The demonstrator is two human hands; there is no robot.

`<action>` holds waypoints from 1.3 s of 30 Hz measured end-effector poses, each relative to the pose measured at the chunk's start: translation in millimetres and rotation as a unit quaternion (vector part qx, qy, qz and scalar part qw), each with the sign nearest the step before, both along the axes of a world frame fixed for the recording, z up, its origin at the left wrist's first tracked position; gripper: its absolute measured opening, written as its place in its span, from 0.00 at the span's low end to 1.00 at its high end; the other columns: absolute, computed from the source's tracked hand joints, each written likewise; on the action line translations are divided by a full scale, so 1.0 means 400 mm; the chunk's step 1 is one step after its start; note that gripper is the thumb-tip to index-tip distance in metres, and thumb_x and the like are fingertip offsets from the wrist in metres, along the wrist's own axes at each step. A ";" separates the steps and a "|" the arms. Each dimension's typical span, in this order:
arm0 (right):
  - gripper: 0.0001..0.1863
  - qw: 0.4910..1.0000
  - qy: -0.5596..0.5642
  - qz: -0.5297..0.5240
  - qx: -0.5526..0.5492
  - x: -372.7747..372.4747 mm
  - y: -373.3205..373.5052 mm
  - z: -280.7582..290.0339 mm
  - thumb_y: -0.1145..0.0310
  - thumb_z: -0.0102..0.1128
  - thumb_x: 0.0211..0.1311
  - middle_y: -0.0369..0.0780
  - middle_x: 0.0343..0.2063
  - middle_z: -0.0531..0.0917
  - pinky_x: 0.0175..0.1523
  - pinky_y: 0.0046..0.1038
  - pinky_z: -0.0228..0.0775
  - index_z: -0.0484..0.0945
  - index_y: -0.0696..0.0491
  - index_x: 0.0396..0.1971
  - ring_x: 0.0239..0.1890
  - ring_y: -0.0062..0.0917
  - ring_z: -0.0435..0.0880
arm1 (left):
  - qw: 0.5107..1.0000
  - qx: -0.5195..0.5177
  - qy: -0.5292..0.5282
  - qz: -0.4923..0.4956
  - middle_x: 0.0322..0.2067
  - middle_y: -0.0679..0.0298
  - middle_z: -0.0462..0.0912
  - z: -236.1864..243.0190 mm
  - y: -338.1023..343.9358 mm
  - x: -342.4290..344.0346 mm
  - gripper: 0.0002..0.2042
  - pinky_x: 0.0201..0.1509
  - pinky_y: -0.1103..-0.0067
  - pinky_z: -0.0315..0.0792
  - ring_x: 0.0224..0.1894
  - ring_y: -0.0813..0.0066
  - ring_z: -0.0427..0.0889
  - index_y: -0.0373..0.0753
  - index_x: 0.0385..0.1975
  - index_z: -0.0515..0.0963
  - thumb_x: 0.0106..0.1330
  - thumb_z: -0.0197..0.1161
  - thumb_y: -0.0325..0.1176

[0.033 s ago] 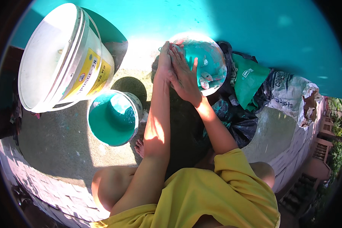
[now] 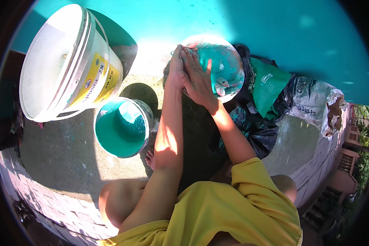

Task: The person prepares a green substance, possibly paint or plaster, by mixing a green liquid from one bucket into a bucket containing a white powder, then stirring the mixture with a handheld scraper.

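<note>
R hand (image 2: 198,78) flat w/ fingers spread, up against L hand (image 2: 176,63) by teal-smeared tub (image 2: 235,61); can't tell if L's curled

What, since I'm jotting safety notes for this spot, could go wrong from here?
Skin contact: the left hand and right hand are bare, together at the edge of the round container, turquoise inside, so residue might get on them.

Tipping: a bare foot is close beside the open bucket, so a shift of stance might knock it over.
</note>
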State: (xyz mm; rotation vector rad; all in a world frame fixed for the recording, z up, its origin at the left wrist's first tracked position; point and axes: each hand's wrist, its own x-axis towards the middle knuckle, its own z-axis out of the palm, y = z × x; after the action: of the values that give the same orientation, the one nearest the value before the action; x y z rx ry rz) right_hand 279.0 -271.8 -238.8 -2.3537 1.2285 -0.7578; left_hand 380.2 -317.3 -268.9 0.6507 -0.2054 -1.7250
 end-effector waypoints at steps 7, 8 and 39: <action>0.32 0.988 -0.110 -0.051 0.099 0.040 -0.070 -0.088 0.50 0.29 0.72 0.47 0.67 0.58 0.69 0.49 0.39 0.55 0.56 0.67 0.69 0.42 0.54 | 0.998 0.043 0.013 0.044 0.51 0.61 0.72 0.027 0.024 -0.001 0.28 0.58 0.69 0.66 0.54 0.67 0.70 0.39 0.60 0.63 0.71 0.41 0.56; 0.32 0.979 -0.136 -0.074 0.135 0.043 -0.072 -0.098 0.49 0.28 0.73 0.48 0.66 0.60 0.70 0.45 0.41 0.56 0.56 0.66 0.69 0.41 0.56 | 0.999 0.039 -0.010 0.029 0.51 0.62 0.71 0.019 0.023 0.008 0.28 0.58 0.68 0.66 0.54 0.67 0.70 0.39 0.59 0.64 0.71 0.41 0.56; 0.25 0.981 -0.178 0.045 0.067 0.007 0.061 0.003 0.66 0.34 0.72 0.47 0.68 0.54 0.72 0.37 0.37 0.56 0.61 0.65 0.71 0.39 0.48 | 0.998 0.045 -0.039 0.027 0.38 0.65 0.75 -0.089 -0.012 -0.022 0.27 0.34 0.79 0.71 0.31 0.77 0.71 0.38 0.48 0.74 0.70 0.44 0.57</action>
State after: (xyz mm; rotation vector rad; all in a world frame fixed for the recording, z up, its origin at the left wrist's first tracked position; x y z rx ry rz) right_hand 281.9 -247.3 -237.7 -2.0381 0.9820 -0.9803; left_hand 371.3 -322.0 -304.4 0.7837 -0.1649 -1.6655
